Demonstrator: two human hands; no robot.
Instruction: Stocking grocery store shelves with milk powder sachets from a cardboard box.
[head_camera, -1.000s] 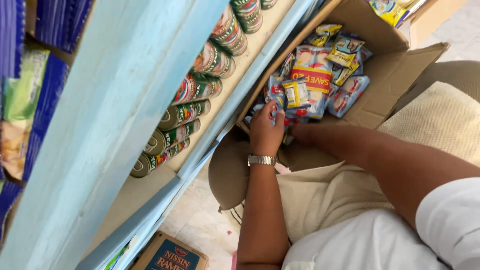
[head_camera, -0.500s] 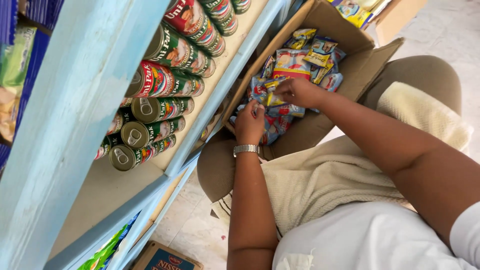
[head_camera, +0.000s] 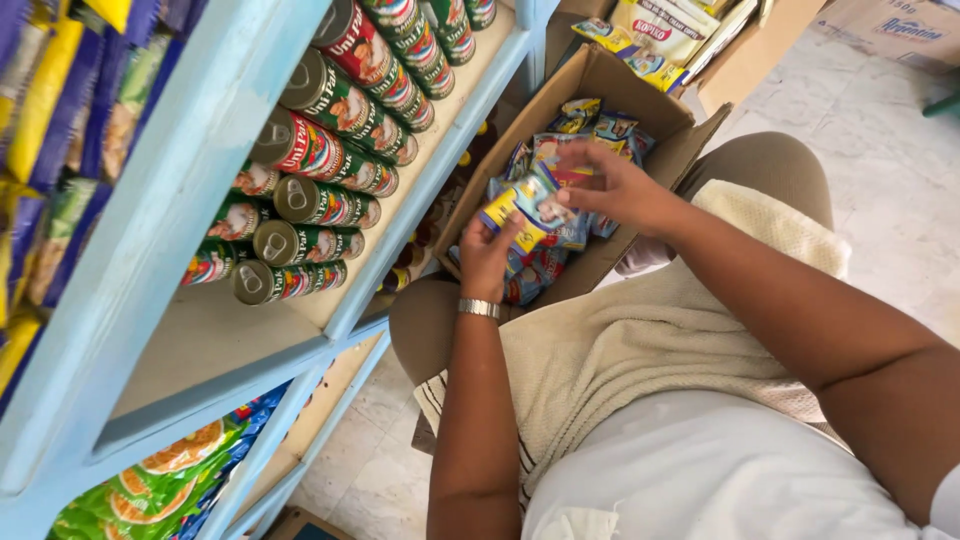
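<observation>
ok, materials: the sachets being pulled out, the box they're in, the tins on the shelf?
Sachets: glossy printed plastic film, probably; they crinkle and catch light. Box: brown corrugated cardboard, matte, flaps bent open. Cans: metal, silvery pull-tab ends, with glossy printed labels. Shelf: painted light blue, likely wood.

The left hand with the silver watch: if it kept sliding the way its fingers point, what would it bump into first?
The left hand points up into the cardboard box. It would likely meet first the small packets it already touches, which the right hand also holds. Depth is hard to judge from above.
</observation>
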